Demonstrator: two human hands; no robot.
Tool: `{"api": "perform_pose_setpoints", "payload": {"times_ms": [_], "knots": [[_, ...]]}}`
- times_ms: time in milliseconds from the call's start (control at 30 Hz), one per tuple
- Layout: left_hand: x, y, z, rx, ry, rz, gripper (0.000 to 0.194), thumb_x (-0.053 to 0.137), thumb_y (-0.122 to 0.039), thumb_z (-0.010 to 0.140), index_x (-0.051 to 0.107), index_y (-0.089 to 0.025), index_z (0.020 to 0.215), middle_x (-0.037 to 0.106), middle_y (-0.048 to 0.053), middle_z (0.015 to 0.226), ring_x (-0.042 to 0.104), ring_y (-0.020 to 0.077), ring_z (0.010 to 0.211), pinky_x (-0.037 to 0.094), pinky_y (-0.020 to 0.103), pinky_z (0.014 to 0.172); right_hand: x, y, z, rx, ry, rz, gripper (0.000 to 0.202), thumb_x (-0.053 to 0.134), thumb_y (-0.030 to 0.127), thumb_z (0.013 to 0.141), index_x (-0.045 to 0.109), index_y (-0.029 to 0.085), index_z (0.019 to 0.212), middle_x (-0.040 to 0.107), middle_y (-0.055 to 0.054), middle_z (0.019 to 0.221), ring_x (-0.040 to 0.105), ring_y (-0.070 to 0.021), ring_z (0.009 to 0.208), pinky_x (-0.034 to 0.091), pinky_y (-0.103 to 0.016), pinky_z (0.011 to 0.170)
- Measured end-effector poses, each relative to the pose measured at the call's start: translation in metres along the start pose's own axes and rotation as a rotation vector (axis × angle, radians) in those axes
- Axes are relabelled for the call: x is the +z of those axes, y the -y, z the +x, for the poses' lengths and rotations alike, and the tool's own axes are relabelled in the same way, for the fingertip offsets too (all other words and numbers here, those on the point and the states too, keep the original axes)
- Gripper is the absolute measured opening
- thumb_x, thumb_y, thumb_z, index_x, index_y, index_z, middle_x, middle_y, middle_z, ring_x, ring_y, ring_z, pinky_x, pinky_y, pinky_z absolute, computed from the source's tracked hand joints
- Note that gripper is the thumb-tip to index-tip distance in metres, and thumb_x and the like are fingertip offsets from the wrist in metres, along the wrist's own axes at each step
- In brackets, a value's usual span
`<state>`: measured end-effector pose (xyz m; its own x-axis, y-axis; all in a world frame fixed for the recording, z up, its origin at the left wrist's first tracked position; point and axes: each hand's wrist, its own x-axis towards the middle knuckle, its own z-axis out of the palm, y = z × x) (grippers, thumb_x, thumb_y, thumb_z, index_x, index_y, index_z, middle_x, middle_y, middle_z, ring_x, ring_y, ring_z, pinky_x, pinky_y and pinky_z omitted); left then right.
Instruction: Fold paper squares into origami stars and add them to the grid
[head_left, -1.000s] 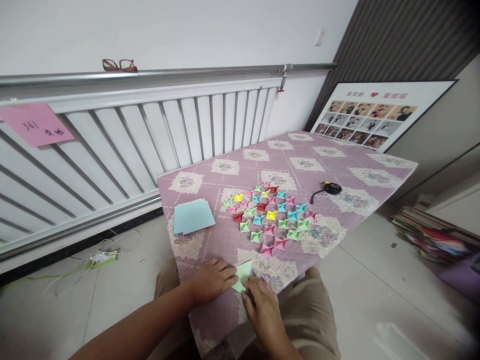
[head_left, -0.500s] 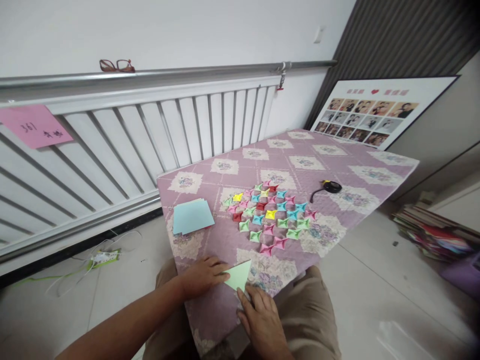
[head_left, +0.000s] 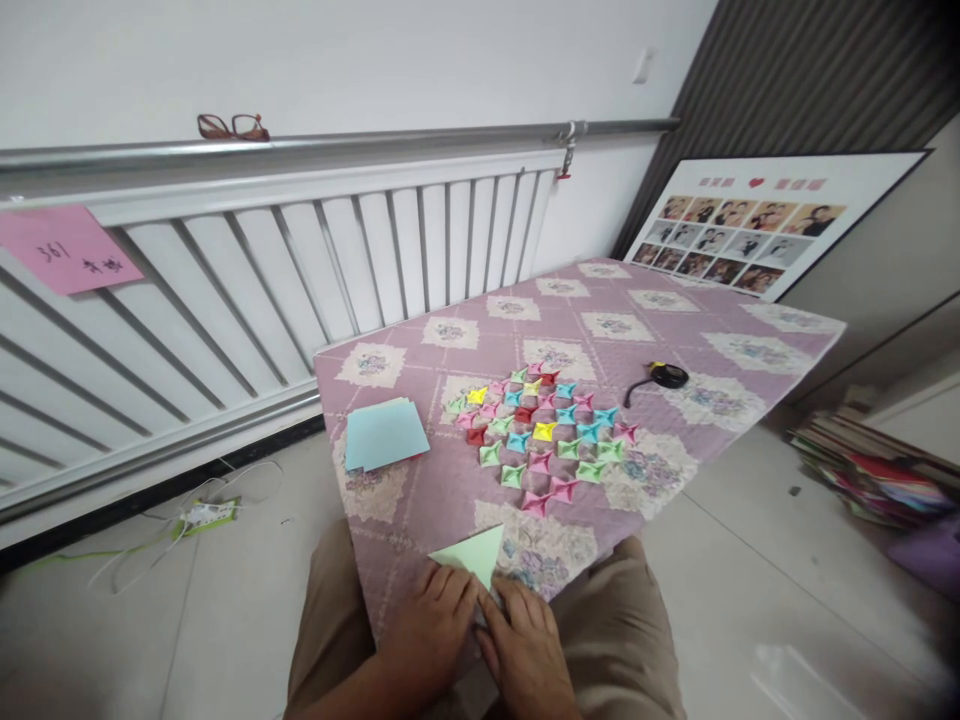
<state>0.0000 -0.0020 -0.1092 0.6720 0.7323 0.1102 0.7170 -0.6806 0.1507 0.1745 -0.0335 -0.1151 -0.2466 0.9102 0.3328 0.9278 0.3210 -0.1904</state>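
A light green sheet of paper [head_left: 480,552], folded into a triangle, lies on the cloth near the table's front corner. My left hand [head_left: 431,625] presses its fingers together on the lower left edge of the paper. Beside it, my right hand [head_left: 525,640] has its fingers closed at the lower right corner. The two hands meet at the fingertips, and they hide the paper's bottom edge. Behind the paper stand rows of small folded paper pieces [head_left: 539,462] in pink, green, blue, red and yellow. To the left lies a stack of paper sheets [head_left: 386,433], light blue on top.
The table wears a purple floral cloth [head_left: 405,350]. A black and yellow tape measure [head_left: 667,375] lies on the right. Behind the table run a white radiator [head_left: 420,240] and a pipe bearing glasses [head_left: 232,127]. A photo board [head_left: 772,225] leans at the far end.
My left hand has moved from the paper's left corner to its lower edge, next to my right hand. More of the green triangle's left side shows.
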Motion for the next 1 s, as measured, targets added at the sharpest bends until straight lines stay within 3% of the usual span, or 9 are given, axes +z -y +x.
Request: {"api": "perform_pose_setpoints", "payload": {"times_ms": [200, 467, 667, 733, 900, 1000], "knots": [[-0.007, 0.017, -0.011, -0.050, -0.032, 0.068, 0.040, 0.046, -0.023, 0.090, 0.047, -0.018, 0.130, 0.054, 0.008, 0.126, 0.045, 0.0215, 0.118, 0.027, 0.039, 0.105, 0.003, -0.004, 0.000, -0.079, -0.031, -0.067, 0.049, 0.065, 0.020, 0.074, 0.054, 0.030, 0.121, 0.062, -0.003, 0.113, 0.053, -0.0235, 0.104, 0.034, -0.037, 0.090], [-0.022, 0.024, -0.013, -0.202, 0.104, 0.063, 0.048, 0.042, -0.020, 0.088, 0.043, -0.017, 0.136, 0.049, 0.011, 0.134, 0.040, 0.0255, 0.125, 0.028, 0.044, 0.105, 0.010, -0.010, -0.006, -0.112, -0.054, -0.095, 0.045, 0.064, 0.025, 0.075, 0.055, 0.028, 0.119, 0.063, -0.002, 0.116, 0.054, -0.0221, 0.106, 0.032, -0.035, 0.093], [-0.019, 0.011, -0.005, -0.267, 0.160, 0.076, 0.053, 0.047, -0.024, 0.091, 0.034, -0.041, 0.139, 0.045, 0.012, 0.135, 0.041, 0.0338, 0.124, 0.038, 0.051, 0.094, 0.014, -0.014, -0.010, -0.124, -0.040, -0.073, 0.042, 0.060, 0.027, 0.078, 0.055, 0.027, 0.119, 0.063, -0.002, 0.120, 0.054, -0.0220, 0.110, 0.032, -0.036, 0.094], [-0.017, 0.008, -0.002, -0.274, 0.171, 0.085, 0.049, 0.047, -0.028, 0.092, 0.037, -0.043, 0.137, 0.045, 0.014, 0.134, 0.042, 0.0359, 0.122, 0.040, 0.052, 0.090, 0.013, -0.013, -0.010, -0.120, -0.042, -0.064, 0.040, 0.060, 0.028, 0.078, 0.056, 0.027, 0.118, 0.063, -0.003, 0.120, 0.056, -0.0225, 0.109, 0.034, -0.036, 0.093], [-0.013, 0.005, 0.002, -0.283, 0.175, 0.103, 0.048, 0.048, -0.032, 0.092, 0.038, -0.044, 0.136, 0.044, 0.015, 0.134, 0.042, 0.0383, 0.121, 0.040, 0.055, 0.088, 0.006, -0.015, -0.007, -0.050, -0.005, 0.060, 0.028, 0.055, 0.028, 0.083, 0.061, 0.027, 0.111, 0.065, -0.003, 0.116, 0.058, -0.0217, 0.108, 0.040, -0.035, 0.090], [-0.015, 0.003, 0.003, -0.289, 0.170, 0.103, 0.047, 0.047, -0.032, 0.093, 0.037, -0.046, 0.136, 0.044, 0.016, 0.134, 0.042, 0.0392, 0.121, 0.041, 0.054, 0.087, 0.002, -0.015, 0.001, 0.103, 0.004, 0.093, 0.026, 0.051, 0.031, 0.086, 0.062, 0.025, 0.109, 0.064, -0.007, 0.115, 0.056, -0.0234, 0.110, 0.042, -0.037, 0.090]]}}
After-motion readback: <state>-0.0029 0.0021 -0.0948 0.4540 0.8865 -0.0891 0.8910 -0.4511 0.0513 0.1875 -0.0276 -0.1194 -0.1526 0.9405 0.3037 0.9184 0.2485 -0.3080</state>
